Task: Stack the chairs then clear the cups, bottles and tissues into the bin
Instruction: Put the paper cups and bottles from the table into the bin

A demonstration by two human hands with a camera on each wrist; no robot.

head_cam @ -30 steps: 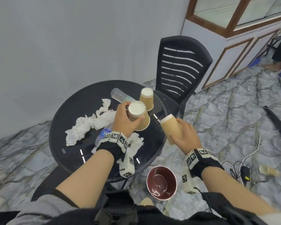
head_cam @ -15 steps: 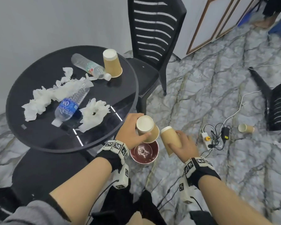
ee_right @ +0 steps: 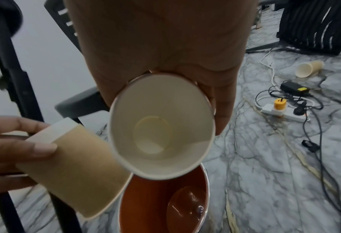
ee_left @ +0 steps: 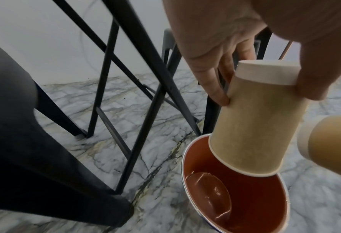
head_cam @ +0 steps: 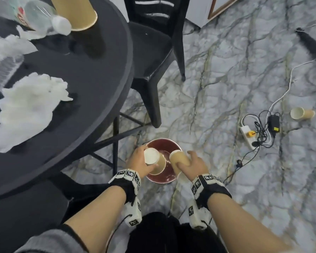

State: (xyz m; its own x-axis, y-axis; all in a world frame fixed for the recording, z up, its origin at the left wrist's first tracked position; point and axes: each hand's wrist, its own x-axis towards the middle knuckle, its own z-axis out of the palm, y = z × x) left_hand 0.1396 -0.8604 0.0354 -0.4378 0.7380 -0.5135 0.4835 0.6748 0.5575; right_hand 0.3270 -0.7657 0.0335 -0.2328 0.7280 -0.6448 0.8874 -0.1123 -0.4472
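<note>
Below, left hand [head_cam: 138, 162] grips paper cup [head_cam: 154, 160] upside down, fingers [ee_left: 215, 88] and thumb curled round its base end, mouth just over red bin [head_cam: 173, 146] on marble floor. Right hand [head_cam: 196, 166] holds second cup [head_cam: 179, 159], fingers wrapped round its body, tilted over bin's right rim, open mouth facing right wrist view. Cups nearly touching. On round black surface [head_cam: 91, 73]: third cup [head_cam: 75, 12] inverted, bottle [head_cam: 36, 16] lying beside it, crumpled tissues [head_cam: 26, 106]. Fourth cup [head_cam: 302, 113] on its side on floor near power strip [head_cam: 248, 134]. Black chair [head_cam: 153, 52] beside surface.

Black wristbands [head_cam: 125, 187], checkered white markers
</note>
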